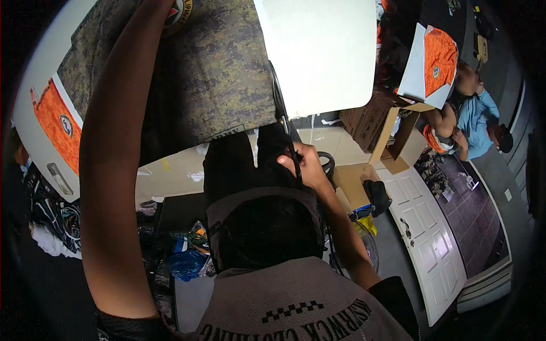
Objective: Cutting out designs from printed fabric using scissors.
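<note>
A camouflage-print fabric piece (pixel 222 62) lies on the white table, its near edge hanging over the front. My left forearm stretches up across it to the top edge of the picture, where the hand itself is cut off. Part of a round emblem (pixel 181 16) shows beside the left wrist. Close to my lap, at the fabric's near right corner, my right hand (pixel 306 165) is closed around the handles of long dark scissors (pixel 284 120). Their blades point away from me along the fabric's right edge; whether they are parted is unclear.
An orange printed piece (pixel 60 125) with an emblem lies on the table's left. Open cardboard boxes (pixel 392 136) stand off its right corner. Further right, a person in light blue (pixel 478 122) sits near another orange piece (pixel 440 59). A white door (pixel 424 244) and a fan (pixel 367 247) are behind my right arm.
</note>
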`<state>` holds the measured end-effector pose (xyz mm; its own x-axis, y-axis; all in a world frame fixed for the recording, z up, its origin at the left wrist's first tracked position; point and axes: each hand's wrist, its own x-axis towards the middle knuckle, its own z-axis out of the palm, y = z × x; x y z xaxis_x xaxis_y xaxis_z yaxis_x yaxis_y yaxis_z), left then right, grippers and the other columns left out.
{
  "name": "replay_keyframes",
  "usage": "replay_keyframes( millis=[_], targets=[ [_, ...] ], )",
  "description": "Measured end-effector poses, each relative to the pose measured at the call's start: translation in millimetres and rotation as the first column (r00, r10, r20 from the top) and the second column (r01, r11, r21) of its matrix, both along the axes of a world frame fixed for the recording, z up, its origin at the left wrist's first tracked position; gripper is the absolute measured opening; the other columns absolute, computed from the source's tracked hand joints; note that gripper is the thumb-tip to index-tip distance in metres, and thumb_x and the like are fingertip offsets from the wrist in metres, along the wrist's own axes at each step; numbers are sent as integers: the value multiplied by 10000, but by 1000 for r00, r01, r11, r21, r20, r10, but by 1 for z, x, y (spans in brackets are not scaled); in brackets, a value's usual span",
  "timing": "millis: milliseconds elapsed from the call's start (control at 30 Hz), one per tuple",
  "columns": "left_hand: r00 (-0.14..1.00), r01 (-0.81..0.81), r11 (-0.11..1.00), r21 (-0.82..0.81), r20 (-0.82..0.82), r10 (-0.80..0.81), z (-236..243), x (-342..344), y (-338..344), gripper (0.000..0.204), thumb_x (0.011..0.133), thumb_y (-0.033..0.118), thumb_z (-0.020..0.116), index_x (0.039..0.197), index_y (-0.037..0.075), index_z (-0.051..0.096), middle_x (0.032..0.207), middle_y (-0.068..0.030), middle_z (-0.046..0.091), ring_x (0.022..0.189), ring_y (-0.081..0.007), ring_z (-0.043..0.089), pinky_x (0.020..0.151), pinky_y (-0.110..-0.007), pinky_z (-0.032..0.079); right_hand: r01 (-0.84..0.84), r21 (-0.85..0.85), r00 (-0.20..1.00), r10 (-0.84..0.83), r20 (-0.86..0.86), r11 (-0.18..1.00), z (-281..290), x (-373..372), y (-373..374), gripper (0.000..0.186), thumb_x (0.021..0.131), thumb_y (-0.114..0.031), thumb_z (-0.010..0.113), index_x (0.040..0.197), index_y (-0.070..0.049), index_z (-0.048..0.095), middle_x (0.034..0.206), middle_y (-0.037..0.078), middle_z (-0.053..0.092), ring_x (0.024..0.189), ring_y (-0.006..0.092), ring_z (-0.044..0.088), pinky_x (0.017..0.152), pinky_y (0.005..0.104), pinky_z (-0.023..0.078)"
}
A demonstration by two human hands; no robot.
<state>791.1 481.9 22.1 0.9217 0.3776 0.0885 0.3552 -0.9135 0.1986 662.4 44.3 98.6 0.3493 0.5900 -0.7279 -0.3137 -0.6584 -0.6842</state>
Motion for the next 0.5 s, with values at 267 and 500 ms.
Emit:
replay_keyframes(
  millis=[267,500],
  targets=[
    [999,30,999,25,12,-30,-2,-2,4,587,1022,446,343,1515,127,341,1581,-65,316,1464,-250,274,1213,-464,180,-14,-8,1000,14,19,1000,-2,-3,-4,421,867,-296,728,661,-54,450,611,-20,386,577,110,319,532,274,290],
    [1000,-14,1000,-27,-9,14,6,0,-2,584,1028,453,328,1516,134,338,1586,-56,305,1467,-243,267,1218,-462,165,-18,18,1000,19,-8,1000,-4,-1,-9,423,868,-293,727,660,-51,449,605,-21,383,579,109,319,537,269,294]
  ],
)
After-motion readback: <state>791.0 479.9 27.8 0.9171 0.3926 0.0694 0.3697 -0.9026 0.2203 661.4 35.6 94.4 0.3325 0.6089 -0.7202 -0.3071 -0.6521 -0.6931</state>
